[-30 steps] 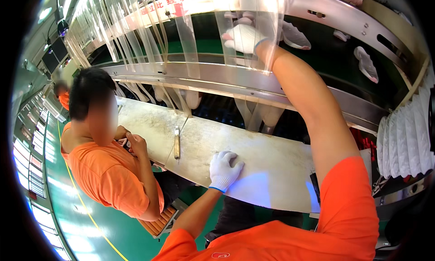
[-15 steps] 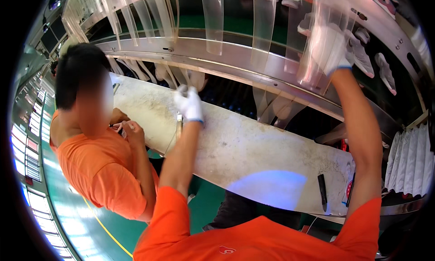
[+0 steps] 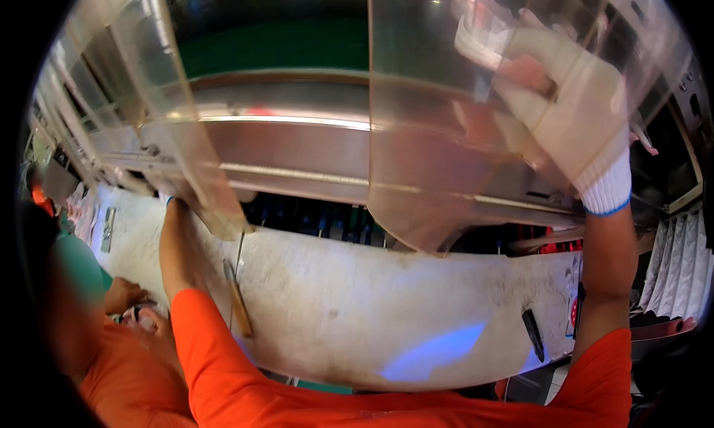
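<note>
My right hand (image 3: 576, 104), in a white knitted glove with bare fingertips showing, is raised behind a clear plastic strip (image 3: 416, 153). Its fingers are closed at a white-soled shoe (image 3: 480, 34), blurred through the plastic. Far to the left, my left hand (image 3: 166, 197) reaches under the metal ledge, past another hanging strip (image 3: 160, 71). Only a bit of its white glove shows at the wrist, and the fingers are hidden.
A worn pale bench (image 3: 335, 301) carries a wooden-handled tool (image 3: 239, 301), a black-handled tool (image 3: 532, 335) and a metal piece (image 3: 108, 229). Above runs a metal rail (image 3: 297, 145) with a green belt (image 3: 282, 49). A co-worker's orange sleeve (image 3: 134, 376) is close at left.
The view has moved nearer the strips. My left hand has gone from above the bench to under the ledge on the left. My right hand stays among the strips, with a shoe at its fingers.
</note>
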`<state>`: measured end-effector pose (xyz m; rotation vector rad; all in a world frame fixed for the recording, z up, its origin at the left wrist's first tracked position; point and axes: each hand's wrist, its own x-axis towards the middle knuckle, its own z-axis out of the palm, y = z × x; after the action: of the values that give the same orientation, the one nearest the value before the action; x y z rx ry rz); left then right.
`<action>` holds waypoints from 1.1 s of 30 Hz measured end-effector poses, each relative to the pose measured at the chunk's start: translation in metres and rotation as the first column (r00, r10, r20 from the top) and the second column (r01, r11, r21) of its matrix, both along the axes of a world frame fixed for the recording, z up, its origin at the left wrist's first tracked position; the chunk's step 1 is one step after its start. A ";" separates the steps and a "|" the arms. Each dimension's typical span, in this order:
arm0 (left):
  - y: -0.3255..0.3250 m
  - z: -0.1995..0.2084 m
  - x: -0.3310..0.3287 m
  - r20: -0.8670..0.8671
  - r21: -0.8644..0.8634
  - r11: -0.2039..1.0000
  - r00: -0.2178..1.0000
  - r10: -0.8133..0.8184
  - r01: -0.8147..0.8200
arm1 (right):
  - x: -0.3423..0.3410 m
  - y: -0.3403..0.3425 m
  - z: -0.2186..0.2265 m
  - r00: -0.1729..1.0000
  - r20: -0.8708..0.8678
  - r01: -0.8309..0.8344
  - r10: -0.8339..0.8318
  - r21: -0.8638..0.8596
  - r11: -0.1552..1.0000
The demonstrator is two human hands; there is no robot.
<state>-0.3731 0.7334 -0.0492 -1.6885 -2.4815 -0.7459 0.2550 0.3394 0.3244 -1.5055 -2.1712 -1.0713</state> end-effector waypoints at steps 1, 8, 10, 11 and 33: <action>-0.001 0.005 -0.011 -0.007 -0.008 1.000 1.000 0.017 -0.017 | -0.002 0.005 -0.004 0.989 -0.142 -0.030 0.031 0.011 0.999; 0.029 0.009 0.005 0.011 -0.070 0.997 1.000 -0.028 0.029 | -0.014 0.005 -0.010 0.961 -0.264 -0.067 0.079 0.054 0.996; 0.020 0.012 -0.008 0.010 -0.065 0.998 1.000 -0.008 0.008 | -0.015 0.015 -0.012 0.961 -0.247 -0.113 0.126 0.067 0.991; 0.018 0.013 -0.008 0.015 -0.069 0.998 1.000 -0.014 0.015 | -0.017 0.017 -0.012 0.962 -0.236 -0.121 0.134 0.069 0.990; -0.313 0.163 0.286 0.998 0.055 0.687 -0.061 -0.016 0.725 | -0.012 0.035 -0.006 0.862 -0.468 -0.244 0.193 -0.050 0.969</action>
<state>-0.0872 0.4200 0.1134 -3.0102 -3.0187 -2.1911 0.2433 0.3743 0.3183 -1.3426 -2.0146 -0.4647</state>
